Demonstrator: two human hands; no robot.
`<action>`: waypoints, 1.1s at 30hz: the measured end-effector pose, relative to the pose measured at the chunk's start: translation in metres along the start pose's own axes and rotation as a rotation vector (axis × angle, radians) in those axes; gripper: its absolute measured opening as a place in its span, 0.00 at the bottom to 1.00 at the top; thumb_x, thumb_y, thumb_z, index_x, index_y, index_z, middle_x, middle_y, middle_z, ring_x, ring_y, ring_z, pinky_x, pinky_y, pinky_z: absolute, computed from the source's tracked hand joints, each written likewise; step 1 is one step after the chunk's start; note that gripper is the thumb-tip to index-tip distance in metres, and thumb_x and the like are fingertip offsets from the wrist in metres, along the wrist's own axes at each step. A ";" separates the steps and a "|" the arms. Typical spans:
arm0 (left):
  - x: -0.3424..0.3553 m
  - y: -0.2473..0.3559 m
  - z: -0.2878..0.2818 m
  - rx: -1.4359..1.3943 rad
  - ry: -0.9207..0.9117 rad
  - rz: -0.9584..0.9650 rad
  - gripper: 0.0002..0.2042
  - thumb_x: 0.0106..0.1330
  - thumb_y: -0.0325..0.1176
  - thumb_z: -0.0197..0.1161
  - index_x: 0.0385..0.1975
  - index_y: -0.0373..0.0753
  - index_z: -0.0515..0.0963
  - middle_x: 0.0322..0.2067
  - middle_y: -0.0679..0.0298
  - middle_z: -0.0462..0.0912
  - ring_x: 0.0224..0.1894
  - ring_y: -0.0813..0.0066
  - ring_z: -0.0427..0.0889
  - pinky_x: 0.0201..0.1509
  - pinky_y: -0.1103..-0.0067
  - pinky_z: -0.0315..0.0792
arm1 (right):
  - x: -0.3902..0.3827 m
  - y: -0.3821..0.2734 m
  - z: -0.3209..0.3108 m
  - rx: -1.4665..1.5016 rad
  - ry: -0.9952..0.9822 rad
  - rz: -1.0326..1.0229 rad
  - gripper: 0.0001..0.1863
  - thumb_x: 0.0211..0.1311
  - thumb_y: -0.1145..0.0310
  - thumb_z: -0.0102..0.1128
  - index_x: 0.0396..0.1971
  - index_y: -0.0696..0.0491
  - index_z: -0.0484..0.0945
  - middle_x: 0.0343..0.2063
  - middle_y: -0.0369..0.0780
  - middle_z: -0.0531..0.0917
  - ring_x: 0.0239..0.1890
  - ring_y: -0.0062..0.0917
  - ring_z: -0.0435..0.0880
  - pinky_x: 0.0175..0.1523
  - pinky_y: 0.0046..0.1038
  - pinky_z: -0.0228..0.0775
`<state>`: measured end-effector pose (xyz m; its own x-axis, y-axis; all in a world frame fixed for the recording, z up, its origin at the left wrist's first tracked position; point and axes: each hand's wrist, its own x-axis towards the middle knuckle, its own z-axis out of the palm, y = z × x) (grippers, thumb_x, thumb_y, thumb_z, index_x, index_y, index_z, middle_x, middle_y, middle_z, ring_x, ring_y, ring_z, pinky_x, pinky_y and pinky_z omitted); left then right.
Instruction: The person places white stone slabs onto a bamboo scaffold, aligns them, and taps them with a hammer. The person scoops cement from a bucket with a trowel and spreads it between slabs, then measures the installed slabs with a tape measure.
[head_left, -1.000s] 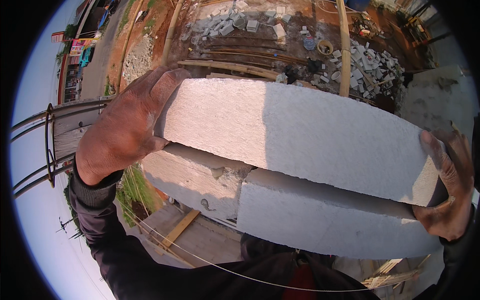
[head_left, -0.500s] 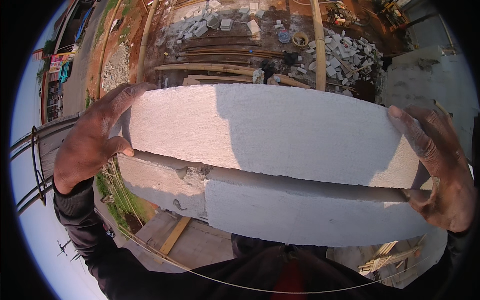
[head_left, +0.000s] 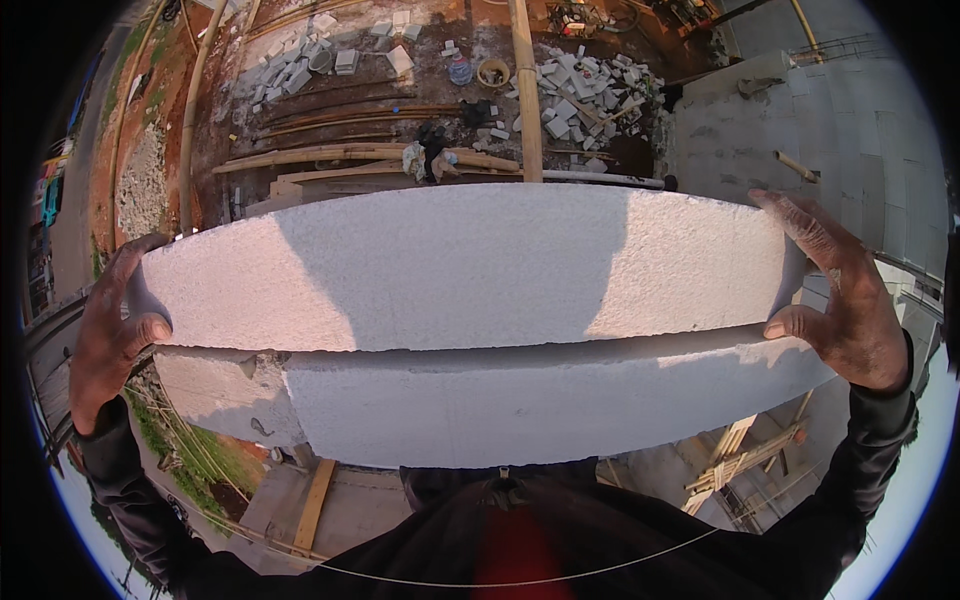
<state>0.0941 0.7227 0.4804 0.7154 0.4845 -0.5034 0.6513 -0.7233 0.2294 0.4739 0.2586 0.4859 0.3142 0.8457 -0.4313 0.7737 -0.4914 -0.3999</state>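
A long, pale aerated concrete block (head_left: 460, 270) lies crosswise in front of me, partly sunlit and partly in shadow. My left hand (head_left: 112, 325) grips its left end, thumb at the lower corner and fingers over the far edge. At the opposite end, my right hand (head_left: 838, 290) is closed around the block in the same way. Just below it in view, on my side, is another pale block (head_left: 540, 405), with a shorter-looking, chipped block (head_left: 225, 385) against its left end. A dark strip separates the held block from these; whether it rests on them I cannot tell.
A thin string (head_left: 500, 583) curves across in front of my body. Bamboo poles (head_left: 527, 90) rise beyond the blocks. Below are heaps of broken blocks (head_left: 585, 95), a bucket (head_left: 493, 72) and timber lengths. A grey wall (head_left: 840, 130) stands right; a wooden plank (head_left: 315, 505) lies lower left.
The view has swung to the right, so the surroundings sit farther left. The held block, earlier sloping down to the right, now appears more level. Both hands keep their grip at its ends.
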 end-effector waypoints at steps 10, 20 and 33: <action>-0.008 -0.036 0.010 -0.327 0.027 0.053 0.40 0.61 0.61 0.65 0.66 0.38 0.68 0.63 0.51 0.72 0.66 0.55 0.69 0.71 0.61 0.60 | 0.004 -0.007 0.001 0.032 0.062 0.012 0.47 0.41 0.47 0.74 0.65 0.50 0.71 0.62 0.46 0.76 0.65 0.40 0.75 0.70 0.43 0.65; -0.018 -0.038 0.019 0.033 0.168 0.117 0.39 0.65 0.63 0.60 0.68 0.40 0.66 0.63 0.50 0.71 0.67 0.54 0.68 0.71 0.60 0.60 | 0.000 -0.022 0.009 0.134 0.181 0.054 0.40 0.38 0.71 0.74 0.61 0.53 0.76 0.55 0.49 0.80 0.58 0.42 0.79 0.66 0.42 0.69; -0.010 -0.045 0.019 -0.036 0.187 0.200 0.40 0.66 0.64 0.59 0.68 0.39 0.66 0.63 0.51 0.71 0.67 0.55 0.68 0.71 0.63 0.60 | -0.001 -0.013 0.011 0.173 0.153 0.056 0.42 0.46 0.56 0.74 0.64 0.53 0.73 0.53 0.51 0.81 0.56 0.43 0.81 0.64 0.43 0.70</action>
<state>0.0530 0.7411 0.4596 0.8627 0.4188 -0.2834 0.4988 -0.7972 0.3402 0.4578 0.2616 0.4829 0.4440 0.8311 -0.3349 0.6506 -0.5560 -0.5173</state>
